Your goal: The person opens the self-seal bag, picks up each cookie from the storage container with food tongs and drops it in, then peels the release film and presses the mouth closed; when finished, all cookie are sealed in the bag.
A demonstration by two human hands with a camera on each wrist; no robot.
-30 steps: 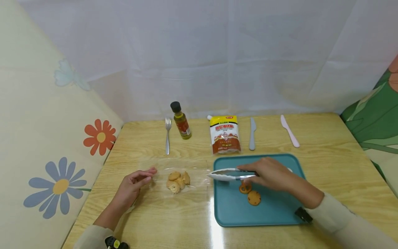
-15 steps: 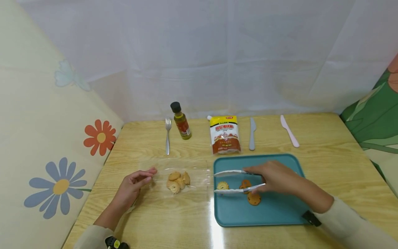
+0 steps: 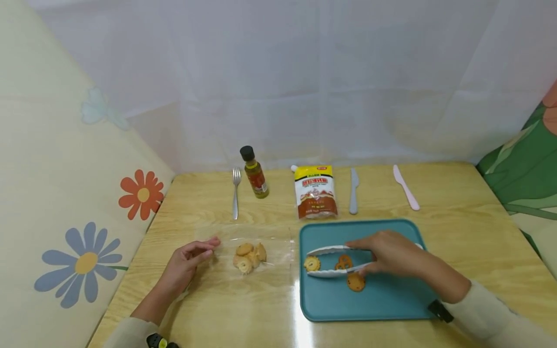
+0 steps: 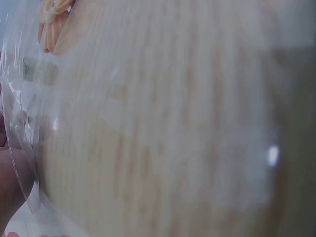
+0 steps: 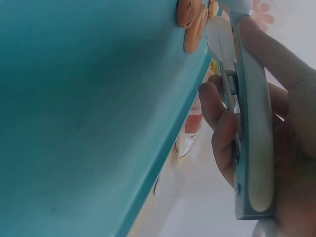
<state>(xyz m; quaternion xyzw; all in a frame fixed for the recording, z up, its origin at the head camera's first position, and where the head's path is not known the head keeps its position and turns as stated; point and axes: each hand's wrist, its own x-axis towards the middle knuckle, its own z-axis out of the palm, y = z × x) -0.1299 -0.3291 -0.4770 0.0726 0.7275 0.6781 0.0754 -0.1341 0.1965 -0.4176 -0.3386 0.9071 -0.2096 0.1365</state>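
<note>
Some cookies (image 3: 251,256) lie right of my left hand (image 3: 184,266), in the clear bag (image 3: 279,247) it pinches; my right hand (image 3: 393,253) grips tongs (image 3: 330,274), spread around a pale cookie (image 3: 312,264) to its left on the tray (image 3: 335,302).

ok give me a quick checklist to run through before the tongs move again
1. Right hand has a grip on the tongs: ok, fingers and thumb hold both arms.
2. Tongs clear of the ridged cookie: not ok, their parted tips straddle it in the head view.
3. Tongs tips touching that cookie: cannot tell.
4. Left hand pinching the clear bag: cannot tell, the fingers are at its edge but the grip is unclear.
5. Cookies left in the bag: ok, several show there.
6. Bare space on the tray: ok, there is some along its near side.
</note>
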